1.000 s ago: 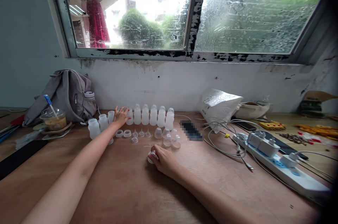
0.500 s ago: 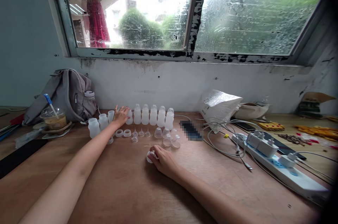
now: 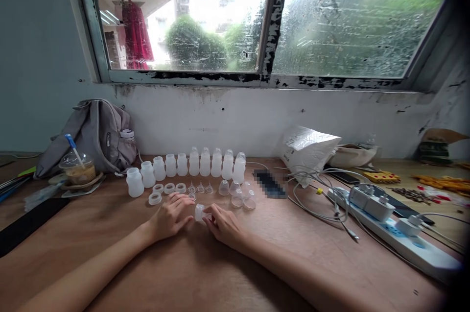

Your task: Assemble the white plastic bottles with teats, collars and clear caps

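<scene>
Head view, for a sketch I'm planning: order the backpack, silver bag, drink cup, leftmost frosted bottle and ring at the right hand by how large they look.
1. Backpack
2. Silver bag
3. Drink cup
4. Leftmost frosted bottle
5. Ring at the right hand

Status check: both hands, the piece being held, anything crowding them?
Right hand holding translucent ring. Left hand open beside it. Clear teats just beyond left hand.

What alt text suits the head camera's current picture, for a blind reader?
A bare right hand holds a small round translucent plastic piece over a brown wooden table, the bare left hand close beside it. Behind, ten translucent white plastic bottles stand in a curved row, five capped, with whitish plastic rings in front.
</scene>
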Available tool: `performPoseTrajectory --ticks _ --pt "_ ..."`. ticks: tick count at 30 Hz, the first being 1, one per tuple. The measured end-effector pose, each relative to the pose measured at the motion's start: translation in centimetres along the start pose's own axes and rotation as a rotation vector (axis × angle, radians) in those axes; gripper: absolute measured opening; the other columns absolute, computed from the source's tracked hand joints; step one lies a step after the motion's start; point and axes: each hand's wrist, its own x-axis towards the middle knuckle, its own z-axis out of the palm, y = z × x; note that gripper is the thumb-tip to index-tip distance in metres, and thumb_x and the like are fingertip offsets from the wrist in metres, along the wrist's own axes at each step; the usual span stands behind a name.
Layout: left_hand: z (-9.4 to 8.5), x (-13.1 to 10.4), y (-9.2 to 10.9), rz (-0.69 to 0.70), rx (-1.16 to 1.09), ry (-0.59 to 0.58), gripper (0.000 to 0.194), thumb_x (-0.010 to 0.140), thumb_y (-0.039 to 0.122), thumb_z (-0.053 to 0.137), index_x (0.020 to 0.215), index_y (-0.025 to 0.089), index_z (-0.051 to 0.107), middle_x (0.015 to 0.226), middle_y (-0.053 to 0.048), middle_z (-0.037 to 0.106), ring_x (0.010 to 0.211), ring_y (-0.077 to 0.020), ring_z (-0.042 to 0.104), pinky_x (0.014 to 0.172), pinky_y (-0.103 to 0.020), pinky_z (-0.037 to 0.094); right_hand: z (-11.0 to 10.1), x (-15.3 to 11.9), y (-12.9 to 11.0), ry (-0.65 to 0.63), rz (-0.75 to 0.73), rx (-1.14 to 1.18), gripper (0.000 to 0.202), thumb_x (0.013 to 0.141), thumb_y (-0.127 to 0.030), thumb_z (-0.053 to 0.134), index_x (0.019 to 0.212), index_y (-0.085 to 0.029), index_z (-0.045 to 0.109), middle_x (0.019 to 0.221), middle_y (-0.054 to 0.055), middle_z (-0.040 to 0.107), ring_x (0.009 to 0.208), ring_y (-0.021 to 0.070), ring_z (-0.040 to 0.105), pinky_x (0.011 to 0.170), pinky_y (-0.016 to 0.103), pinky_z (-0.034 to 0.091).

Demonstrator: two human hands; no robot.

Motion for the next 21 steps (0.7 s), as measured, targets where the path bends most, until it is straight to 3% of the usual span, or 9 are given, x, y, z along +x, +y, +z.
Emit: performPoseTrajectory --ticks 5,9,15,21 --pt "0.1 -0.4 -0.4 -0.017 -0.007 -0.033 0.049 0.078 0.034 0.051 0.122 0.018 0.036 0.115 -0.01 0.052 0.107 -0.0243 0.045 0.093 -0.04 0.033 2.0 2.7 -0.1 -0.009 -0.015 -0.048 0.015 0.083 -0.021 0.039 0.096 -0.019 0.046 0.083 0.004 0.057 0.062 0.0126 0.054 0.057 0.022 0.04" --pt "0.5 -0.8 -1.2 -0.075 0.005 -0.005 0.043 0.077 0.035 0.051 0.116 0.019 0.043 0.108 -0.008 0.056 0.1 -0.0232 0.049 0.088 -0.039 0.037 3.1 3.9 -0.2 -0.015 -0.034 -0.079 0.013 0.08 -0.019 0.04 0.092 -0.019 0.046 0.082 0.004 0.058 0.064 0.0132 0.053 0.057 0.021 0.038" --pt "0.5 -0.7 -0.8 -0.069 -0.038 0.018 0.034 0.077 0.034 0.05 0.109 0.02 0.048 0.097 -0.007 0.06 0.09 -0.0221 0.054 0.084 -0.039 0.039 3.0 3.8 -0.2 -0.013 -0.013 -0.057 0.012 0.073 -0.013 0.043 0.082 -0.02 0.045 0.073 0.001 0.057 0.06 0.0123 0.05 0.054 0.02 0.035" --pt "0.4 -0.4 -0.2 -0.049 -0.03 -0.014 0.039 0.073 0.032 0.052 0.109 0.017 0.048 0.095 -0.009 0.059 0.09 -0.0235 0.052 0.084 -0.04 0.039 2.6 3.7 -0.7 -0.01 0.001 -0.055 0.023 0.066 -0.011 0.045 0.087 -0.02 0.046 0.077 0.002 0.057 0.067 0.0138 0.051 0.059 0.021 0.037"
